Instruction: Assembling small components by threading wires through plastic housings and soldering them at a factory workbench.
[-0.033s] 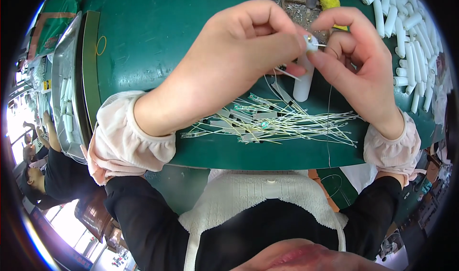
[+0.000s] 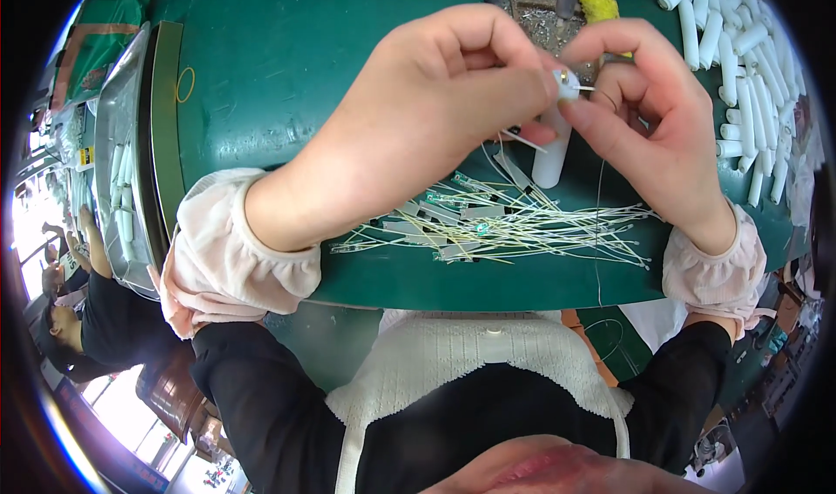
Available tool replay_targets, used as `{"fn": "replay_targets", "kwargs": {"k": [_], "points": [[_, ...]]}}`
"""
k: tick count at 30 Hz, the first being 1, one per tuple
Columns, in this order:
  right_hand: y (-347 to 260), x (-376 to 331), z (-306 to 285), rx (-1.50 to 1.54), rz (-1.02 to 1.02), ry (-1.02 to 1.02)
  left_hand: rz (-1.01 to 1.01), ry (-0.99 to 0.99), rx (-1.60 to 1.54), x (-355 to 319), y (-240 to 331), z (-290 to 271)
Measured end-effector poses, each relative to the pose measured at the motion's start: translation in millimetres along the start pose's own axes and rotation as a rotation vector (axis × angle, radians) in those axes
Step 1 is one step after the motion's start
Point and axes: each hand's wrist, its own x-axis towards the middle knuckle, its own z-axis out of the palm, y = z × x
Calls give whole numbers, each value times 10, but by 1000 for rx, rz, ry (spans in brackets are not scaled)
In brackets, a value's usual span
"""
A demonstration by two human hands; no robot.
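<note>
My left hand (image 2: 435, 111) and my right hand (image 2: 653, 128) meet above the green table (image 2: 287, 67). Between their fingertips is the top end of a white tube (image 2: 551, 159), which hangs upright with its lower end near the table. A thin wire (image 2: 585, 88) sticks out of the tube's top towards my right fingers. Both hands pinch that top end with thumb and forefinger. Below the hands lies a loose heap of thin wire-leaded parts (image 2: 496, 224) spread along the table's near edge.
Several white tubes (image 2: 740, 58) are piled at the right of the table. A yellow sponge (image 2: 599, 4) lies at the back, a rubber band (image 2: 185, 84) at the left. A clear tray (image 2: 122, 189) with tubes stands left of the table. Another person (image 2: 96, 320) sits at lower left.
</note>
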Motion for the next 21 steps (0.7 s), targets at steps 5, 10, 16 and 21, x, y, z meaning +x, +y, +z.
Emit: {"fn": "replay_targets", "kwargs": {"k": [5, 10, 16, 21], "points": [[64, -31, -95, -40, -31, -116, 29, -27, 41, -54, -42, 33], [56, -36, -104, -17, -22, -128, 60, -36, 82, -77, -41, 34], [52, -45, -105, 0, -39, -129, 619, -5, 1047, -147, 206, -69], [62, -49, -103, -29, -71, -120, 816, -120, 1489, -239, 303, 0]]}}
